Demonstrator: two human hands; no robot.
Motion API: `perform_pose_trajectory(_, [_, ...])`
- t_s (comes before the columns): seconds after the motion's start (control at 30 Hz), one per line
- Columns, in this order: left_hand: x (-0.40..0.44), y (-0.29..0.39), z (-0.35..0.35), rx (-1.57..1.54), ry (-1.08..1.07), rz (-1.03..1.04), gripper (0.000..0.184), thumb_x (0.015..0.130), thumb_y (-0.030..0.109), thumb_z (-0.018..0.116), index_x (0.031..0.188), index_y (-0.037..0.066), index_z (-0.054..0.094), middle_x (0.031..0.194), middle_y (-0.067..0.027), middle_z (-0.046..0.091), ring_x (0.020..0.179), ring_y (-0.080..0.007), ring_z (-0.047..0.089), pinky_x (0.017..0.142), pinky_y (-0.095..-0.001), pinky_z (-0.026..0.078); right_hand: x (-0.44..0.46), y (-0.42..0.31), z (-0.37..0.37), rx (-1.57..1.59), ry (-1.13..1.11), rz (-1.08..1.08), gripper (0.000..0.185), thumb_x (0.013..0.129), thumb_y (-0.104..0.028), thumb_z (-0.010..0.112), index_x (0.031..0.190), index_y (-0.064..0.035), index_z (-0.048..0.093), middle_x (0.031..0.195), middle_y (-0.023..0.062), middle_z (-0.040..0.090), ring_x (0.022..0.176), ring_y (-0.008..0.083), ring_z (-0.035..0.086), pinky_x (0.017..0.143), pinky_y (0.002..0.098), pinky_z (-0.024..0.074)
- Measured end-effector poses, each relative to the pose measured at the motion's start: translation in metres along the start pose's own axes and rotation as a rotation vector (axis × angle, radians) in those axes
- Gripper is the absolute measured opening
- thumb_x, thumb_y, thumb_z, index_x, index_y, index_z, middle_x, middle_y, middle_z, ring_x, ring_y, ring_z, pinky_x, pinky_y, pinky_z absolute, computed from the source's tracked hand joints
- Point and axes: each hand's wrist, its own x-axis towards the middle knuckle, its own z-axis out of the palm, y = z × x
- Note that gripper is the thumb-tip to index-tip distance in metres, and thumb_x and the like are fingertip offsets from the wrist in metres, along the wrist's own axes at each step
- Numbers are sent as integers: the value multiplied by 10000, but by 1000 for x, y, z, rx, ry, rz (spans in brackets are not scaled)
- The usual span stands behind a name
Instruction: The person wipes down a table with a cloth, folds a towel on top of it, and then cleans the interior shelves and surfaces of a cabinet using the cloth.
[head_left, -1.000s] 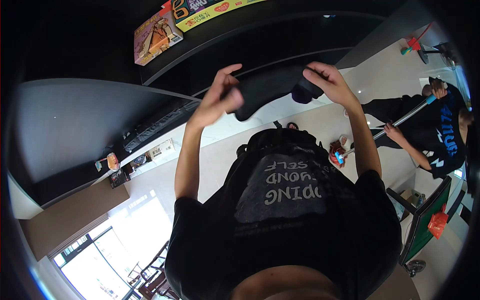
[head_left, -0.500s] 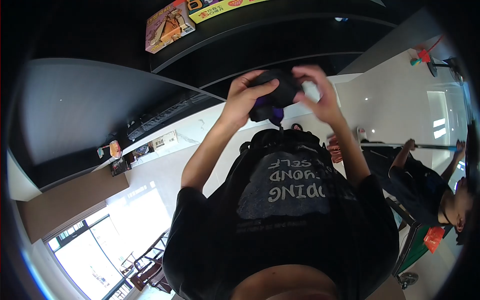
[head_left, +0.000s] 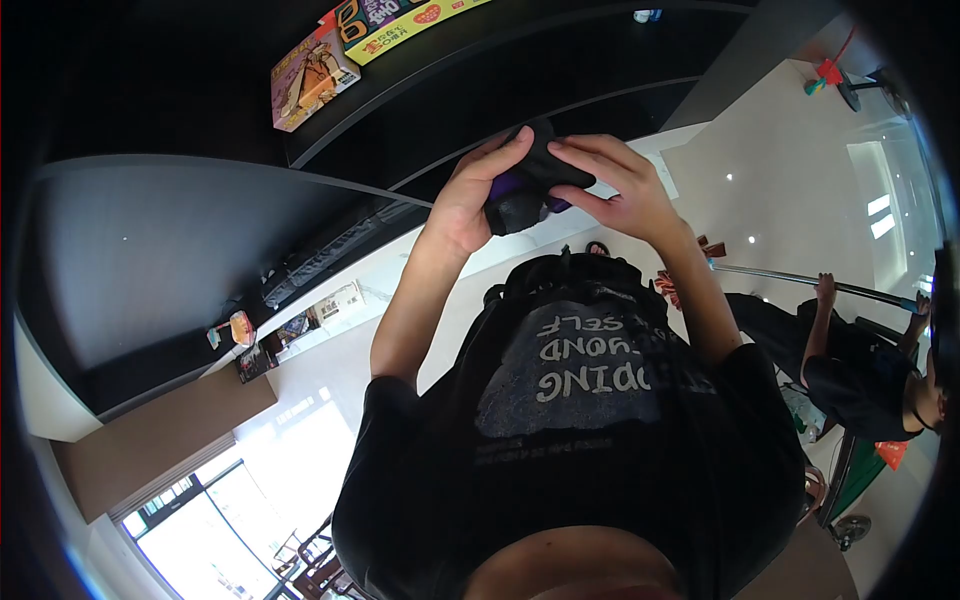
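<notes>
Both hands are raised in front of the dark shelf, closed around a black and purple object (head_left: 541,165) whose exact kind I cannot make out. My left hand (head_left: 468,200) grips its left side, thumb lying along the top. From the right, my right hand (head_left: 622,188) pinches it between thumb and fingers. A black part covers the top, while purple patches show beneath and between the hands. Part of the object is hidden behind my fingers.
Colourful boxes (head_left: 312,82) stand on the black shelf (head_left: 520,85) above. To the right, a person in dark clothes (head_left: 865,375) holds a long pole (head_left: 800,284). Small items (head_left: 238,328) sit at lower left, near a bright window (head_left: 210,530).
My right hand, blurred and spread beside the object before, now has its fingers closed on it. The object has turned in my hands. At right, the person and the pole have shifted.
</notes>
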Motion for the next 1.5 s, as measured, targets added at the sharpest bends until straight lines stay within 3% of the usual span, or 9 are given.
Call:
perform_pose_trajectory(0.23, [6, 2, 3, -124, -79, -107, 354, 935, 334, 700, 1123, 37, 659, 996, -75, 703, 849, -154, 695, 717, -274, 572, 2, 0, -29, -251, -18, -169, 432, 818, -132, 771, 1230, -64, 660, 1014, 80, 701, 852, 245, 689, 747, 319, 568])
perform_pose_trajectory(0.33, [2, -3, 7, 2, -101, 37, 392, 897, 241, 751, 1186, 1, 641, 1013, -85, 703, 852, -169, 697, 724, -292, 580, 6, -7, -40, 11, 305, 172, 177, 969, -112, 638, 1100, 5, 661, 742, 85, 628, 687, 88, 594, 631, 226, 454])
perform_pose_trajectory(0.4, [0, -9, 8, 600, -227, 551, 372, 836, 124, 790, 1161, -12, 670, 989, -92, 704, 840, -206, 698, 724, -321, 571, 11, -12, -51, 113, 326, 237, 174, 980, -127, 627, 1089, 4, 662, 730, 64, 618, 678, 71, 564, 618, 217, 435])
perform_pose_trajectory(0.63, [10, -17, -14, 1385, 48, 791, 230, 790, 65, 775, 1002, -8, 726, 935, -119, 682, 807, -259, 689, 739, -358, 541, 14, -34, -65, 71, 335, 189, 178, 1002, -132, 603, 1091, 12, 657, 821, 4, 653, 732, 40, 544, 674, 192, 431])
perform_pose_trajectory(0.9, [19, -22, -45, 1061, -56, 603, 210, 837, 164, 802, 930, -14, 745, 826, -78, 722, 746, -107, 626, 695, -258, 483, 0, -26, -97, 116, 667, 211, 195, 1006, -119, 597, 1076, 51, 660, 866, 17, 672, 762, 36, 559, 705, 171, 443])
perform_pose_trajectory(1.07, [31, -23, -41, 923, 82, 494, 221, 859, 209, 801, 793, 6, 745, 641, 35, 590, 603, -23, 467, 553, -207, 344, 2, 25, -123, -119, 637, 554, 264, 988, -275, 643, 1008, -17, 697, 647, -106, 458, 563, 1, 345, 508, 206, 242])
perform_pose_trajectory(1.23, [12, -27, 31, 607, 54, 433, 252, 923, 206, 741, 771, 7, 713, 633, 106, 493, 601, 12, 358, 514, -214, 241, -17, -38, -63, -24, 463, 552, 231, 984, -221, 644, 973, 5, 691, 631, -54, 512, 624, 16, 482, 565, 200, 380])
perform_pose_trajectory(1.37, [-4, -51, 56, 438, -9, 422, 485, 1047, 376, 519, 1217, -58, 656, 1119, -110, 693, 952, -114, 596, 892, -265, 453, -30, -66, -27, 154, 331, 443, 298, 888, -160, 749, 1105, 4, 628, 966, 64, 606, 919, 136, 616, 792, 286, 515])
perform_pose_trajectory(1.5, [-21, -54, 65, 273, -157, 276, 934, 1009, 672, 87, 1380, -67, 523, 1446, -168, 506, 1385, -263, 384, 1168, -423, 235, -39, -48, -12, 339, 364, 547, 708, 736, -155, 884, 1307, -29, 485, 1245, 108, 517, 1163, 222, 560, 907, 378, 531])
